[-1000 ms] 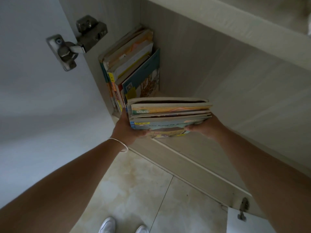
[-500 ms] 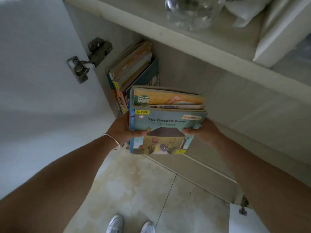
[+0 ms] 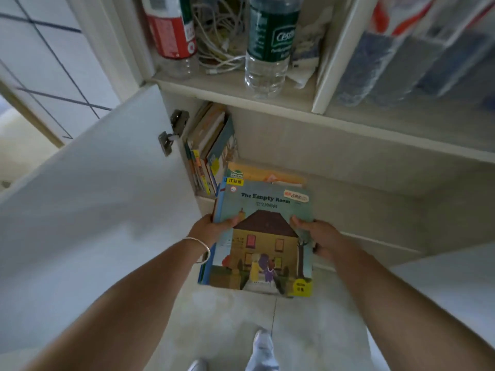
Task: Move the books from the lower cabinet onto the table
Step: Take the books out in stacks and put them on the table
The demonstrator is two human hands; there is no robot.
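Pale floor tiles (image 3: pixel 233 317) are showing below an open lower cabinet (image 3: pixel 334 167); its door (image 3: pixel 107 188) is swinging wide at left. Both hands are holding a stack of books (image 3: pixel 263 236) out in front of the cabinet, cover facing up, title "The Empty Room". Left hand (image 3: pixel 211 228) is gripping the stack's left edge, thumb curling onto the cover. Right hand (image 3: pixel 318 236) is gripping the right edge likewise. More books (image 3: pixel 209 148) are standing upright inside the cabinet, against its left wall. Bottles (image 3: pixel 270 44) and cables (image 3: pixel 217 36) are sitting on the shelf above.
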